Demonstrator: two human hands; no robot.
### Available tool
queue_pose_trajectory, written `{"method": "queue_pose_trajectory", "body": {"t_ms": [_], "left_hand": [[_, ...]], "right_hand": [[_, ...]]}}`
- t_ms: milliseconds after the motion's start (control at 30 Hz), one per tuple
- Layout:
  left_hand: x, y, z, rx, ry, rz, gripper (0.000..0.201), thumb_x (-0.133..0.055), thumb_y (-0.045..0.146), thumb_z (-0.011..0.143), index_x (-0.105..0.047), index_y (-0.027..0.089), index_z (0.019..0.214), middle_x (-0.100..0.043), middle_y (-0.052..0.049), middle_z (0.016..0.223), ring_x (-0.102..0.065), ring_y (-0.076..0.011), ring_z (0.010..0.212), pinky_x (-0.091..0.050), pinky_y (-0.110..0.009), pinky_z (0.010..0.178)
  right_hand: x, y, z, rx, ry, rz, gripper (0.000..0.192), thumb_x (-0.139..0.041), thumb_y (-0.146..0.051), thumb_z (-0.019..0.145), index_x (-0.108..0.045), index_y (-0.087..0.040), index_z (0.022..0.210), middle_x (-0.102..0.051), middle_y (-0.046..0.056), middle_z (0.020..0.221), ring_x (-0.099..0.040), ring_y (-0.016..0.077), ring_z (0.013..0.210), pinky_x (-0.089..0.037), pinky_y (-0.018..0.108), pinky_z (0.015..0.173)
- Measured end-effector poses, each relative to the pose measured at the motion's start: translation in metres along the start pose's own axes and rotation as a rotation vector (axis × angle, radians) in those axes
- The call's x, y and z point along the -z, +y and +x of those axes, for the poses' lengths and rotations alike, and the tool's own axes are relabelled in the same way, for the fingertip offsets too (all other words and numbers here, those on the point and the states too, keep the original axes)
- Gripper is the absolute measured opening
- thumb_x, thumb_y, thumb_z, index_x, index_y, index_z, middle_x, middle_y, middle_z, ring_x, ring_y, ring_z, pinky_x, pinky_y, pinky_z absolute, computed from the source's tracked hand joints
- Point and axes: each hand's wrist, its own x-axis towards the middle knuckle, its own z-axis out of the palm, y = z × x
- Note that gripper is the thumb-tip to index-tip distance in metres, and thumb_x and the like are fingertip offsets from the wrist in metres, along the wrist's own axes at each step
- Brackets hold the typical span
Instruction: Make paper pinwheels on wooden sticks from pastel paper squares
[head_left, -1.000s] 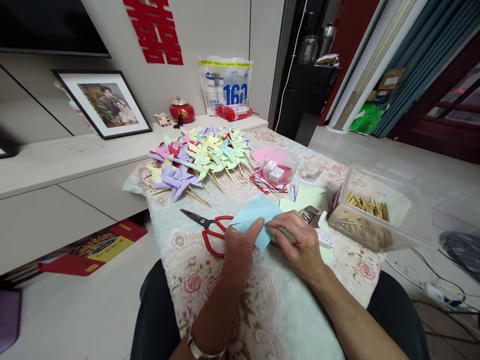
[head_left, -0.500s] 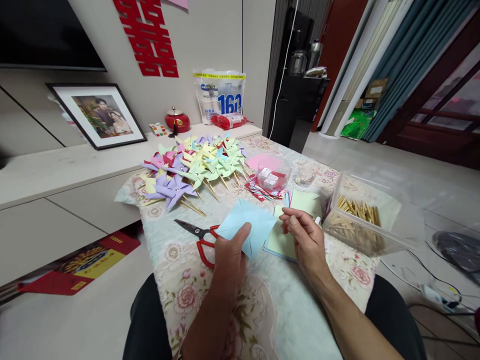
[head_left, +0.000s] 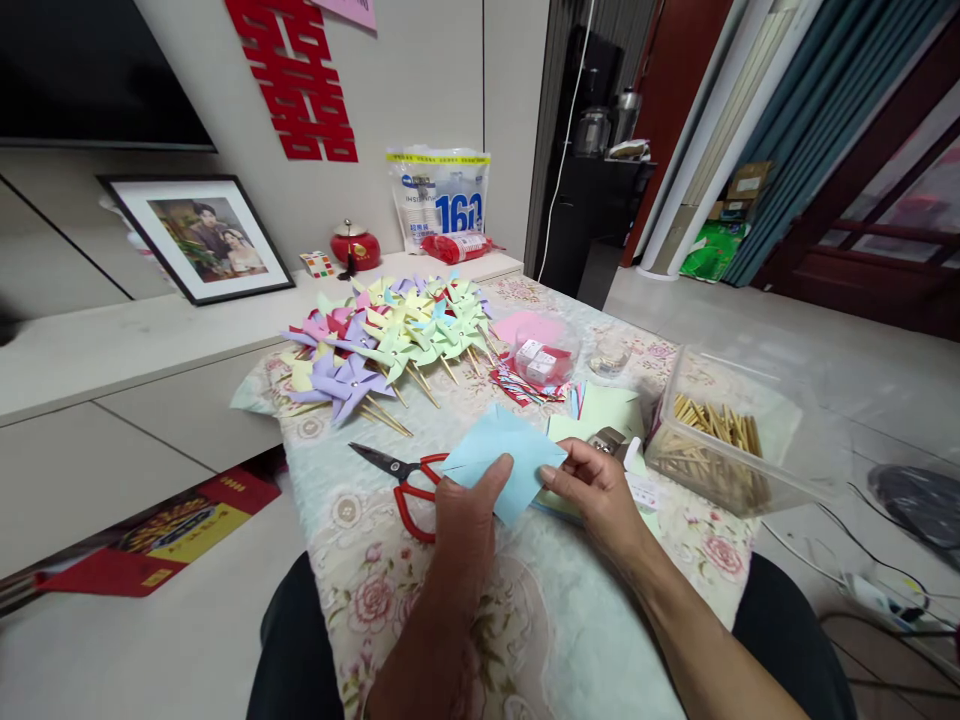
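- Paper first: the light blue paper square (head_left: 501, 462) sits pinched under the thumb of the left hand (head_left: 463, 520), fingers curled beneath it, lifted just above the floral tablecloth (head_left: 555, 620).
- The right hand (head_left: 600, 492) closes its thumb and fingertips on the sheet's near right corner; I judge that a hard pull against the left grip could tear or crease the thin sheet.
- Scissors (head_left: 405, 476) with red handles lie just left of the left hand, blades pointing away; a careless sideways sweep could catch them.
- A stack of pale green paper (head_left: 611, 410) and a small metal tool (head_left: 606, 440) lie just beyond the right hand; a knuckle could nudge them.
- The clear plastic box of wooden sticks (head_left: 712, 440) stands to the right of the right hand, near the table edge; an elbow bump might tip it.
- Finished paper pinwheels (head_left: 390, 335) lie well beyond both hands, safe from this.
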Motion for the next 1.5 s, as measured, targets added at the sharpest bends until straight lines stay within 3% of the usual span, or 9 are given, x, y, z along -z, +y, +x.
{"method": "queue_pose_trajectory", "body": {"t_ms": [300, 733, 867, 1033, 1200, 1367, 1433, 1500], "left_hand": [[0.0, -0.01, 0.003, -0.011, -0.025, 0.026, 0.033, -0.085, 0.031, 0.061, -0.076, 0.014, 0.088, -0.078, -0.008, 0.085, -0.07, -0.0229, 0.074, -0.057, -0.034, 0.074], [0.007, -0.02, 0.01, 0.019, 0.013, 0.108, 0.031, -0.085, 0.034, 0.058, -0.076, 0.014, 0.08, -0.077, -0.009, 0.078, -0.069, -0.0237, 0.067, -0.057, -0.035, 0.066], [0.004, -0.015, 0.006, 0.033, -0.013, 0.049, 0.035, -0.086, 0.032, 0.059, -0.076, 0.013, 0.087, -0.077, -0.009, 0.082, -0.07, -0.0242, 0.071, -0.057, -0.036, 0.07], [-0.003, -0.003, -0.003, 0.066, -0.06, -0.139, 0.049, -0.084, 0.028, 0.064, -0.072, 0.015, 0.11, -0.078, -0.009, 0.097, -0.073, -0.0258, 0.085, -0.056, -0.036, 0.08], [-0.007, 0.002, -0.006, 0.137, -0.144, -0.18, 0.057, -0.085, 0.029, 0.065, -0.069, 0.017, 0.118, -0.078, -0.007, 0.098, -0.072, -0.0257, 0.089, -0.055, -0.034, 0.079], [-0.006, -0.002, -0.005, 0.166, -0.19, -0.113, 0.042, -0.086, 0.034, 0.064, -0.069, 0.016, 0.098, -0.071, 0.0, 0.076, -0.062, -0.0134, 0.06, -0.046, -0.024, 0.054], [-0.004, -0.006, -0.003, 0.179, -0.184, -0.007, 0.037, -0.085, 0.041, 0.065, -0.066, 0.015, 0.082, -0.063, 0.003, 0.06, -0.051, -0.0091, 0.048, -0.037, -0.021, 0.046], [0.0, -0.008, -0.001, 0.217, -0.168, 0.134, 0.044, -0.082, 0.053, 0.064, -0.061, 0.015, 0.07, -0.056, 0.004, 0.051, -0.045, -0.0083, 0.042, -0.033, -0.021, 0.041]], "right_hand": [[0.004, 0.007, 0.001, -0.02, -0.02, 0.102, 0.021, -0.081, -0.039, 0.078, -0.07, -0.02, 0.08, -0.065, -0.002, 0.071, -0.054, 0.0141, 0.066, -0.042, 0.026, 0.063], [0.005, 0.01, 0.003, -0.014, -0.019, 0.069, 0.027, -0.08, -0.041, 0.079, -0.067, -0.018, 0.073, -0.058, -0.003, 0.064, -0.047, 0.0114, 0.062, -0.037, 0.024, 0.06], [0.006, 0.012, 0.002, -0.013, -0.012, 0.082, 0.024, -0.081, -0.04, 0.078, -0.069, -0.019, 0.077, -0.061, -0.003, 0.067, -0.05, 0.012, 0.063, -0.039, 0.024, 0.06], [0.002, 0.009, 0.002, -0.027, -0.03, 0.166, 0.021, -0.084, -0.034, 0.075, -0.071, -0.021, 0.083, -0.065, -0.003, 0.069, -0.054, 0.0116, 0.063, -0.043, 0.023, 0.06], [0.0, 0.008, 0.004, -0.018, -0.001, 0.22, 0.023, -0.087, -0.034, 0.072, -0.071, -0.019, 0.08, -0.067, -0.002, 0.069, -0.057, 0.011, 0.062, -0.045, 0.022, 0.06], [0.004, 0.011, 0.004, 0.058, 0.086, 0.109, 0.023, -0.082, -0.037, 0.075, -0.068, -0.019, 0.077, -0.063, -0.002, 0.066, -0.054, 0.0122, 0.059, -0.043, 0.024, 0.057], [0.005, 0.008, 0.002, 0.147, 0.152, -0.057, 0.019, -0.078, -0.037, 0.079, -0.069, -0.02, 0.079, -0.063, -0.001, 0.068, -0.054, 0.0132, 0.059, -0.043, 0.026, 0.057], [0.006, 0.004, 0.0, 0.299, 0.23, -0.263, 0.013, -0.072, -0.032, 0.084, -0.069, -0.02, 0.08, -0.064, 0.001, 0.074, -0.056, 0.0152, 0.064, -0.044, 0.027, 0.059]]}}
